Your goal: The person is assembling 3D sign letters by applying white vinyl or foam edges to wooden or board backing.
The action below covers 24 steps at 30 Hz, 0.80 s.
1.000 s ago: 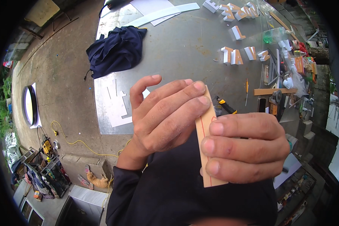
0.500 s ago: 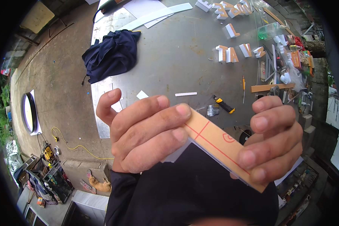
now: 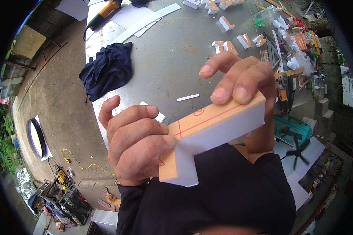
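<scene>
Both hands hold a thick white foam letter point(image 3: 223, 133), its tan face drawn with red lines. My left hand point(image 3: 135, 143) is closed around the corner where a short arm meets the long bar, fingertips on the tan face. At the bar's other end, my right hand point(image 3: 247, 80) grips it with two fingers on the tan face; its index finger sticks out free. Most of each thumb is hidden. Beyond the hands, a thin white strip point(image 3: 188, 97) and a small white offcut point(image 3: 155, 111) lie on the metal table point(image 3: 164, 66).
Several similar foam letters point(image 3: 225, 23) stand at the table's far right. A dark blue cloth point(image 3: 108, 70) lies at left, near long white strips point(image 3: 145, 24) and a yellow-black power tool point(image 3: 104, 15). On the right are a green-tinted bottle point(image 3: 266, 16) and a teal stool point(image 3: 292, 128).
The foam letter has turned: its right end rose from low to high, and its white side now shows. My right hand moved up and left with it. The view has shifted too.
</scene>
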Motion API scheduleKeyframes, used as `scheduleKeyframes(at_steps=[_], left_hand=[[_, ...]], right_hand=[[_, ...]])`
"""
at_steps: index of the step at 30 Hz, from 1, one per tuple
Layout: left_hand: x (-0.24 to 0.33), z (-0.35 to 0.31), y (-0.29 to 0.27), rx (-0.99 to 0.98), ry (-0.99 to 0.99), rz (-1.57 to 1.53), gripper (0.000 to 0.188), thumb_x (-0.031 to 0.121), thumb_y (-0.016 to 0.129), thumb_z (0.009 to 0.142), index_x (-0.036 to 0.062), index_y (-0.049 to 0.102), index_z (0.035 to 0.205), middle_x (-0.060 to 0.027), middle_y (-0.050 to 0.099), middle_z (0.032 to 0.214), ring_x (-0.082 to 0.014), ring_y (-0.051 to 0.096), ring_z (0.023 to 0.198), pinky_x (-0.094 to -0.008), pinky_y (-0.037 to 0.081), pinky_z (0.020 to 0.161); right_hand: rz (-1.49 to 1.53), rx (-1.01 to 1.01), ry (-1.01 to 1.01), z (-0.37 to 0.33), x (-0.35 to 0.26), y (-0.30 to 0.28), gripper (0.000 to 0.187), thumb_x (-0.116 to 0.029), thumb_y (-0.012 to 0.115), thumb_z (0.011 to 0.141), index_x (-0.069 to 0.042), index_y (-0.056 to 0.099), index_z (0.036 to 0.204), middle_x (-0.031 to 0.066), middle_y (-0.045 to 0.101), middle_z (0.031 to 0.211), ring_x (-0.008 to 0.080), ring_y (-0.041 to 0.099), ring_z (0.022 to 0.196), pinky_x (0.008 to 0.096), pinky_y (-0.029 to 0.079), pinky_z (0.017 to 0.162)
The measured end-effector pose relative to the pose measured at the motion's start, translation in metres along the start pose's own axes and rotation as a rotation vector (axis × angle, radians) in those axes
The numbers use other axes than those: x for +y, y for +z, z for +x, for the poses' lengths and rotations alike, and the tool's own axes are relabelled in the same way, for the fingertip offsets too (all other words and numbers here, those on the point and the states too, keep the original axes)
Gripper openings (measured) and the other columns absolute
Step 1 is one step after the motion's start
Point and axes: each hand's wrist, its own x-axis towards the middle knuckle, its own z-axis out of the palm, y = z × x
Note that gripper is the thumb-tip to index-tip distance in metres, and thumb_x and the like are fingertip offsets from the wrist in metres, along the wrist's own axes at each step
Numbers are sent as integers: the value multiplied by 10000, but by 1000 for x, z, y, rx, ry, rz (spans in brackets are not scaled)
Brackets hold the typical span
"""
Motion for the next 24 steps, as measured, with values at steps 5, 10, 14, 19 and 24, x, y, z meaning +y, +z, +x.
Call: scheduleKeyframes(at_steps=[5, 10, 14, 19, 24], left_hand=[[-13, -4, 6, -31, -54, -94, 350, 225, 860, 711, 137, 638, 967, -34, 660, 832, -236, 699, 878, -498, 391, 1077], [-16, -10, 8, -58, -97, -113, 368, 241, 853, 692, 129, 660, 986, -42, 661, 850, -251, 691, 906, -502, 392, 1069], [-21, -12, 14, -31, -88, -236, 446, 295, 873, 690, 114, 658, 1035, -74, 660, 887, -298, 678, 1003, -515, 402, 1060], [-34, -34, 30, -3, -68, -401, 676, 466, 855, 753, 86, 549, 1221, -177, 656, 1063, -364, 621, 1146, -584, 381, 1108], [-24, -46, 28, -43, -73, -391, 777, 469, 810, 800, -32, 485, 1298, -267, 680, 1179, -386, 656, 1176, -568, 400, 1101]], right_hand=[[357, 53, 17, -22, 30, 2, 729, -65, 938, 616, 53, 617, 1259, 244, 678, 1221, 347, 571, 1264, 491, 419, 1091], [529, 118, 117, -33, 37, 5, 762, -4, 939, 589, 9, 615, 1279, 230, 636, 1272, 305, 591, 1244, 438, 490, 1043], [571, 134, 119, -41, 48, 12, 768, -32, 947, 608, -1, 603, 1295, 216, 642, 1274, 281, 597, 1247, 419, 509, 1032], [823, 359, 239, -67, 70, 45, 842, -119, 965, 626, -41, 551, 1355, 182, 633, 1312, 246, 590, 1272, 407, 496, 1069], [1057, 501, 291, -87, 81, 79, 852, -147, 962, 640, -53, 531, 1370, 169, 613, 1341, 255, 584, 1280, 417, 483, 1094]])
